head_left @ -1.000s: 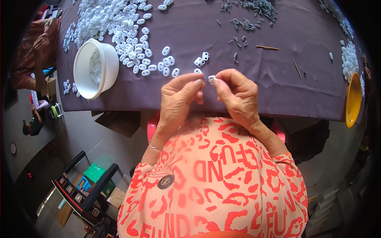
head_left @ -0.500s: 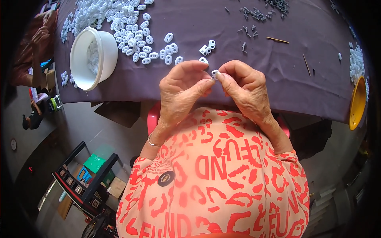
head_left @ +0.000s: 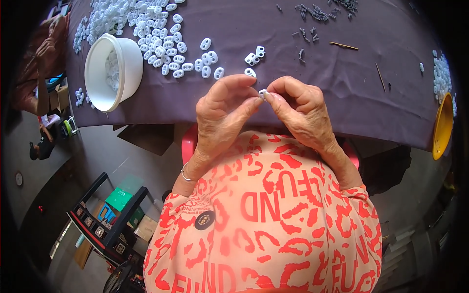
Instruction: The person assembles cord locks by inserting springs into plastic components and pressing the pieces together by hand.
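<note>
Right hand (head_left: pixel 304 111) pinching small white piece (head_left: pixel 262 93), thumb on index, over the dark surface (head_left: pixel 351 102). Left hand (head_left: pixel 219 108) half-curled, thumb tip at the piece; can't tell if gripping. White tub (head_left: pixel 131 73) well left, small grey parts (head_left: pixel 317 14) farther back.

On the table (head_left: pixel 224 29), tub (head_left: pixel 131 68) at left, heaped pieces (head_left: pixel 117 19) behind it, springs (head_left: pixel 317 13) right of those, bowl (head_left: pixel 442 128) far right.
</note>
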